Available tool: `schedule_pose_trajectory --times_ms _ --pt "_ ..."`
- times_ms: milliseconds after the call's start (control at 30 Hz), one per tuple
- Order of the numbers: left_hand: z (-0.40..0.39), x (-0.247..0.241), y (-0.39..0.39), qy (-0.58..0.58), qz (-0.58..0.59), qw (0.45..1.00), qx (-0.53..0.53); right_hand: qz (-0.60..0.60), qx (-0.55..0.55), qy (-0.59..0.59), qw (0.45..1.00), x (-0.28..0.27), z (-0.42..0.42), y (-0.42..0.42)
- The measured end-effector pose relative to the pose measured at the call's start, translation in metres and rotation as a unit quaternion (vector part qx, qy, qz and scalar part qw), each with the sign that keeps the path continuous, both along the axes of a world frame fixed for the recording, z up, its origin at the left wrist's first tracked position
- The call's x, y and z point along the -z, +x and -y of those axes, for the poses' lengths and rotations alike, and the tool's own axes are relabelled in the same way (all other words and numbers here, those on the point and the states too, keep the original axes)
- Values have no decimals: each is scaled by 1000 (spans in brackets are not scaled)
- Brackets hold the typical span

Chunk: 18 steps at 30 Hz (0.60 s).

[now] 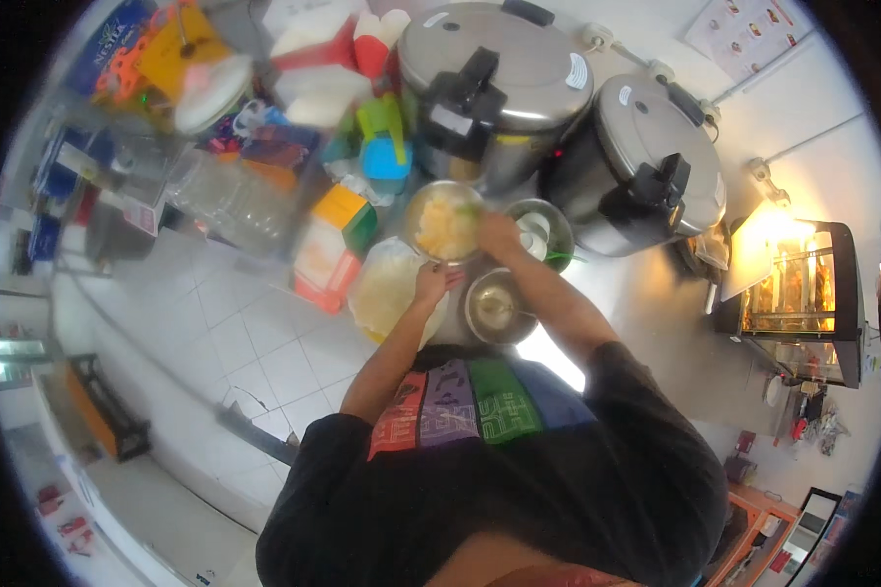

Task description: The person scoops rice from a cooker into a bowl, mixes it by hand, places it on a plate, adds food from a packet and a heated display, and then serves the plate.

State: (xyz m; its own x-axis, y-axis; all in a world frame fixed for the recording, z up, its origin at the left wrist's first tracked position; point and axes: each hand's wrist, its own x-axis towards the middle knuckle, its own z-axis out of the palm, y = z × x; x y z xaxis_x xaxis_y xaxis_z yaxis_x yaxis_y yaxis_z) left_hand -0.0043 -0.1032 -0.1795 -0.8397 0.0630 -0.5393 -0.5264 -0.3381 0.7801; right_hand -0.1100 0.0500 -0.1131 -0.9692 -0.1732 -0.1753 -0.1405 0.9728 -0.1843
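A round metal bowl holds pale yellow chunks of food. My left hand grips its near rim, fingers reaching to the right under the edge. At the bowl's right side, my right hand is closed around what looks like a green utensil, blurred over the food. Just right of that hand, a second metal bowl contains white rounded pieces or cups, with a thin green handle sticking out. Nearer my body stands a third metal bowl with something pale in its bottom.
Two large lidded electric cookers stand behind the bowls. A pale plastic-lined container is left of my left hand, beside a colourful carton. Blue and green scoops stand farther back. A lit glass display warmer is at right.
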Motion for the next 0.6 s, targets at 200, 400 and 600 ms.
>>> schedule_pose_trajectory --times_ms 200,400,600 --pt "-3 16 2 58 -28 998 -18 -43 -150 52 986 -21 36 62" --pt "20 -7 2 62 83 994 32 16 -75 33 996 -59 10 10" --pt "38 5 -7 -6 8 992 -123 83 -79 7 993 17 5 -4"
